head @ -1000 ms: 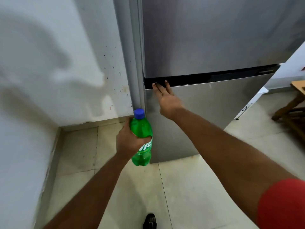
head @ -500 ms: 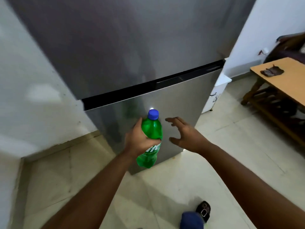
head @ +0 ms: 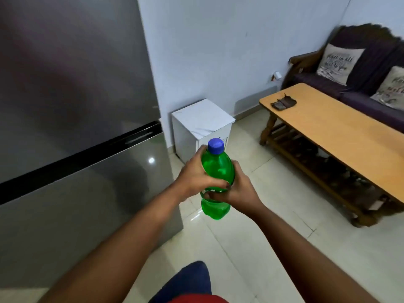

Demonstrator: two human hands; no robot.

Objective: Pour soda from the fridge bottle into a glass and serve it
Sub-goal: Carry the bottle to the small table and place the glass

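A green soda bottle [head: 216, 169] with a blue cap [head: 215, 145] stands upright in mid-air at the centre of the head view. My left hand [head: 194, 176] wraps its upper body from the left. My right hand [head: 238, 189] grips its middle from the right, covering the label. The cap is on. The grey fridge [head: 76, 127] fills the left side with its doors closed. No glass is in view.
A low wooden table [head: 341, 136] with a small dark object [head: 283, 103] stands at the right, a dark sofa with cushions [head: 358, 68] behind it. A white box [head: 202, 121] sits by the wall next to the fridge. Pale tiled floor [head: 251, 248] lies ahead.
The view has swung right from the fridge toward the table and sofa. My right hand left the fridge door and closed on the bottle, which my left hand kept holding.
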